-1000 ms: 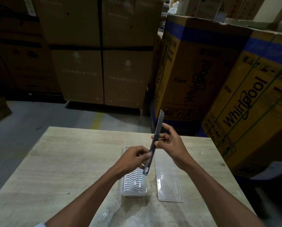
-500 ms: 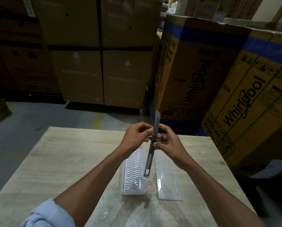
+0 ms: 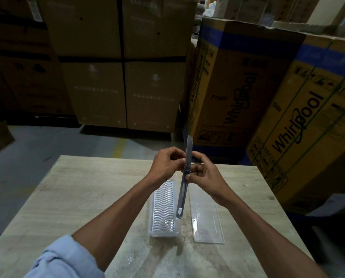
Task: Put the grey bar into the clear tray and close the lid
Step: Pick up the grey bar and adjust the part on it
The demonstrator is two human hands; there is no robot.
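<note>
A long thin grey bar (image 3: 182,194) stands almost upright above the table, its top end past my fingers and its lower end hanging over the tray. My left hand (image 3: 166,164) pinches it from the left near its upper part. From the right, my right hand (image 3: 202,172) grips the same stretch. The clear tray (image 3: 164,209), with a wavy white ribbed insert, lies open on the table under my hands. Its clear lid (image 3: 206,216) lies flat to the right of it.
The pale wooden table (image 3: 87,197) ends just beyond my hands. Large Whirlpool cartons (image 3: 237,93) stand close at the right and plain brown cartons (image 3: 123,67) behind. Grey floor lies to the left.
My left hand rose from the bar's lower end to its upper part, next to my right hand. The bar stayed nearly upright and shifted slightly.
</note>
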